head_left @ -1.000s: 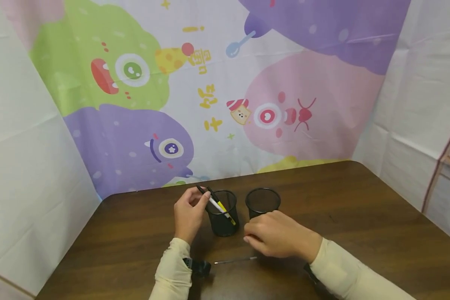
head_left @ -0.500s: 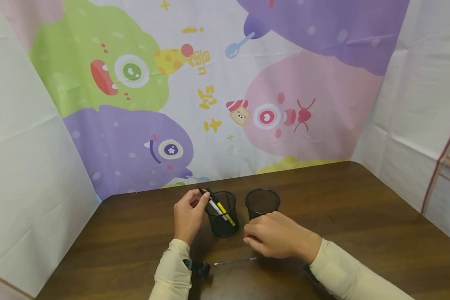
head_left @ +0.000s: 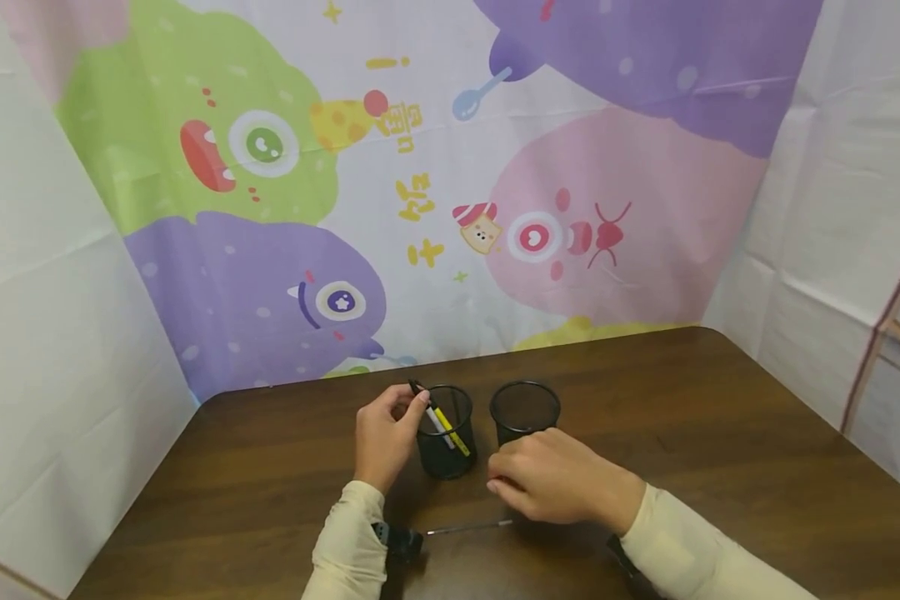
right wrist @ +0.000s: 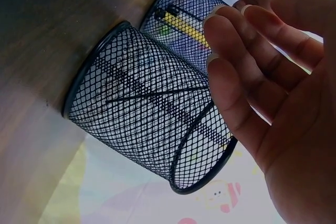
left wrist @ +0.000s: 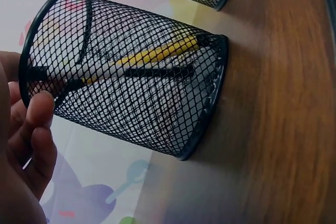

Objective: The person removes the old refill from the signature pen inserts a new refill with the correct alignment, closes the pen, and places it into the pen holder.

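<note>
My left hand point(head_left: 385, 440) pinches the black upper end of a white marker pen point(head_left: 438, 427) at the rim of the left black mesh pen holder point(head_left: 447, 463). The marker leans inside that holder beside a yellow marker pen point(left wrist: 160, 53) with black ends. Just in front of the right mesh pen holder point(head_left: 523, 408) is my right hand point(head_left: 558, 475). In the right wrist view its fingers curl loosely with nothing between them, near the holder's rim. A thin dark line point(right wrist: 157, 95) shows through that holder's mesh; what it is, I cannot tell.
A thin grey stick point(head_left: 468, 527), like a slim pen or refill, lies on the brown wooden table point(head_left: 270, 467) between the forearms. A cartoon-printed cloth point(head_left: 435, 317) hangs behind the table. White cloth walls stand at both sides.
My left hand has moved slightly down and to the right, and the white marker has sunk deeper into the left holder. The right hand has hardly moved.
</note>
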